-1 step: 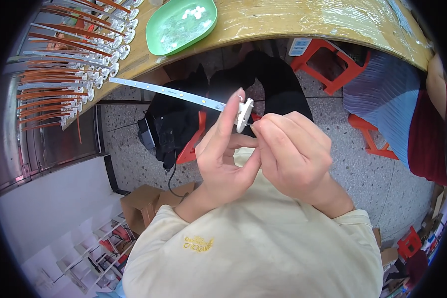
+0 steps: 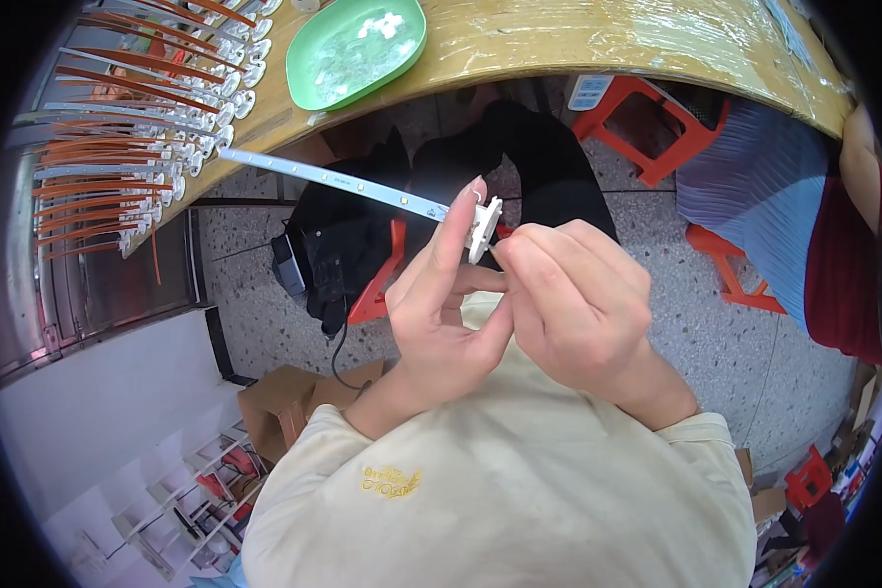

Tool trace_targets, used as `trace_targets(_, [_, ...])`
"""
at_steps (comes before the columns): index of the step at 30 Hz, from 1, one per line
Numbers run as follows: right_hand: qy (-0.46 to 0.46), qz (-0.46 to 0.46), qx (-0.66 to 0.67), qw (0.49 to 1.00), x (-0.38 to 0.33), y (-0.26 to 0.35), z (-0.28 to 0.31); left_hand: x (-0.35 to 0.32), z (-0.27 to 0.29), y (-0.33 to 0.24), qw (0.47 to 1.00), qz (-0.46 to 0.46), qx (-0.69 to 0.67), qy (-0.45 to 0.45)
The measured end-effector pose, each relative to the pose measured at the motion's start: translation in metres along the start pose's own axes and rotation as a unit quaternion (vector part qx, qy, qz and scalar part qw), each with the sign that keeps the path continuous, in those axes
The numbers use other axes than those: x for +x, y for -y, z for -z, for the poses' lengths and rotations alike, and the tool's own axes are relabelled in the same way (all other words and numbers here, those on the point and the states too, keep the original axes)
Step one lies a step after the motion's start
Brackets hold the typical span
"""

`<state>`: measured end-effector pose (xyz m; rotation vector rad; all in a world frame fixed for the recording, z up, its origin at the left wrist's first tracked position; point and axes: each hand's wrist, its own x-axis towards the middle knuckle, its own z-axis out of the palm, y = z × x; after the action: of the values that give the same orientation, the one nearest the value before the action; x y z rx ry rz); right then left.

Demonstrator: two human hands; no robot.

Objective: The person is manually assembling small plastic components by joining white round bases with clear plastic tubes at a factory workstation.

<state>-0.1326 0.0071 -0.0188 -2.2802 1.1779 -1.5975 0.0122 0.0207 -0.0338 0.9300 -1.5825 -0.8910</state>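
Note:
A narrow pale-blue LED strip [image 2: 338, 180] with small yellow chips sticks out toward the bench at upper left. Its near end meets a white plastic end cap [image 2: 483, 230], gripped by the fingers of my left hand [image 2: 441, 318]. Close against the cap's right side, my right hand [image 2: 583, 299] has thumb and forefinger pinched together. Whatever those fingertips hold is too small and hidden to name.
On the wooden bench [image 2: 578, 39] ahead stands a green tray [image 2: 302, 90] with small white and clear pieces. Several orange and pale strips with white end caps [image 2: 227, 134] line its left end. Red stools [image 2: 647, 137] and a person in blue cloth [image 2: 750, 196] are at right.
The LED strip and its end cap have shifted very slightly right and turned a little. The right fingertips have moved a touch; their pinch stays.

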Motion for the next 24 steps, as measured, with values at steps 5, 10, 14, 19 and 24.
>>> trace_targets(5, [-0.001, 0.006, 0.000, 1.000, -0.007, 0.004, -0.006, -0.004, -0.002, -0.002, 0.999, -0.003, 0.040, -0.019])
trace_targets(10, [-0.014, 0.003, -0.005, 1.000, -0.011, 0.007, -0.010, -0.010, -0.008, -0.005, 0.997, 0.020, 0.061, -0.045])
trace_targets(14, [0.006, -0.009, 0.006, 1.000, -0.009, 0.004, -0.012, -0.007, -0.007, 0.001, 0.997, 0.007, 0.072, -0.037])
trace_targets(19, [-0.008, 0.017, 0.063, 0.998, 0.003, -0.004, -0.003, 0.001, -0.005, -0.006, 0.996, -0.033, 0.069, -0.049])
trace_targets(24, [0.040, -0.105, 0.145, 0.983, 0.010, -0.003, 0.026, -0.009, 0.005, -0.001, 0.994, -0.041, 0.006, -0.104])
